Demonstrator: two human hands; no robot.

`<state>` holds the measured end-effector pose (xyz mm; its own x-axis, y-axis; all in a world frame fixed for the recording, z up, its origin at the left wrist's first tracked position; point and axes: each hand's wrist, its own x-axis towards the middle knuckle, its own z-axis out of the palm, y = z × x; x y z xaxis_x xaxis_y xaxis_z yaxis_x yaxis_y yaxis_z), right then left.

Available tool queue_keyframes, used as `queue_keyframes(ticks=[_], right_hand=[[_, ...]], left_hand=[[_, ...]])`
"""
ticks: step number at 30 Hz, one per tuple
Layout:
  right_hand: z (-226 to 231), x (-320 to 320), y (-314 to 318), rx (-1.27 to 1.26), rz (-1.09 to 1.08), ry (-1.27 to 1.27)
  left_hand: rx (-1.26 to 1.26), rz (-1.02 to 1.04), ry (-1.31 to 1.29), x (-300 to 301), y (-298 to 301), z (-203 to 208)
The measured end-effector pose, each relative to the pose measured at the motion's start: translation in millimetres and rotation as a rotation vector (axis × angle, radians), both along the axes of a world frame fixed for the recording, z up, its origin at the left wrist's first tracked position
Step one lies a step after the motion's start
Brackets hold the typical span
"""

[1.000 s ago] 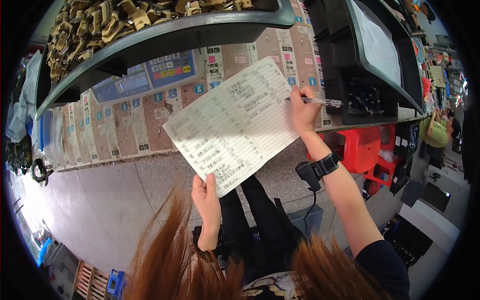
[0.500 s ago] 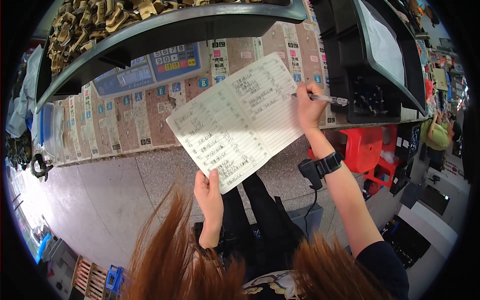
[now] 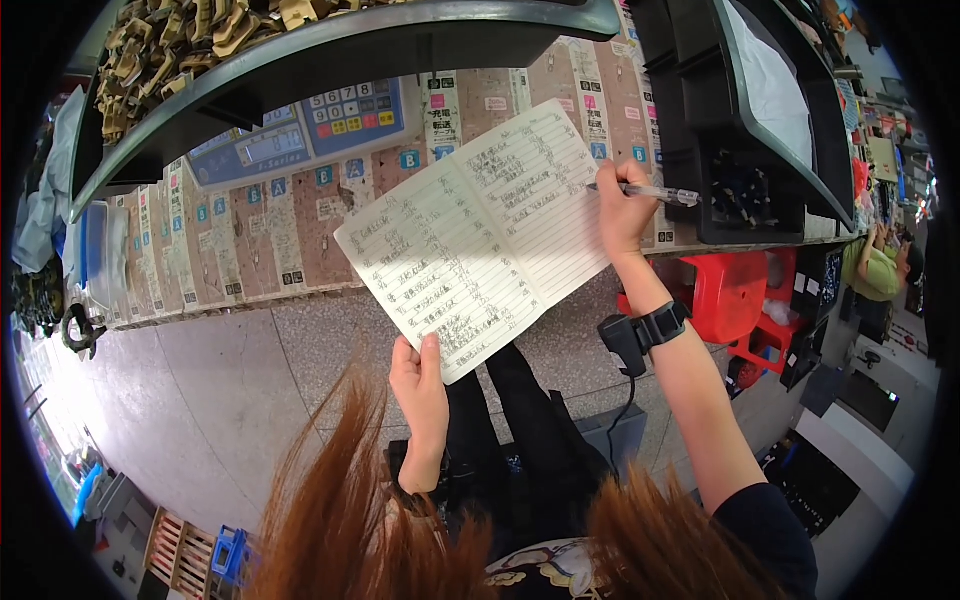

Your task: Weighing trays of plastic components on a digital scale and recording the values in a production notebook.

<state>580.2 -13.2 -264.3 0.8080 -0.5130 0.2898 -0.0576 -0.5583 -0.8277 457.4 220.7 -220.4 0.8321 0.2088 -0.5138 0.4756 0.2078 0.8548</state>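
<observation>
An open lined notebook point(image 3: 545, 260) with handwriting on both pages rests partly on the bench, its near corner jutting over the edge. At that near corner my left hand point(image 3: 419, 393) pinches the notebook, thumb on the page and fingers tucked beneath. My right hand point(image 3: 628, 212) is closed round a clear-barrelled pen point(image 3: 668, 193). The pen's dark tip is at the right-hand page near its outer edge, and the hand's side lies on the paper. Whether the tip touches the page I cannot tell.
A blue digital scale point(image 3: 300, 135) stands partly under a black bin point(image 3: 440, 40) of tan parts. Black trays point(image 3: 690, 90) are at the right, one holding small dark parts. Red stools point(image 3: 728, 300) stand beside the bench. A person in green point(image 3: 870, 268) is at far right.
My right hand with the pen has shifted slightly to the right on the page. The left hand keeps its hold on the notebook.
</observation>
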Motion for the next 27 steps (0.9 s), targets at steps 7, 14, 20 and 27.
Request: queue_keyframes(ticks=[7,14,20,27], right_hand=[[1.0,1.0,0.4,-0.013,-0.006,-0.013],[0.4,0.7,0.8,-0.034,-0.01,-0.002],[-1.1,0.6,-0.5,-0.053,-0.012,-0.008],[-0.6,1.9,1.1,-0.019,-0.029,-0.021]], left_hand=[[0.016,-0.028,0.013,-1.2,2.4,-3.0],[-0.005,0.005,0.002,0.1,0.5,-1.3],[-0.001,-0.017,-0.005,-0.7,2.2,-2.8],[-0.011,0.001,0.014,0.3,0.3,-1.4]])
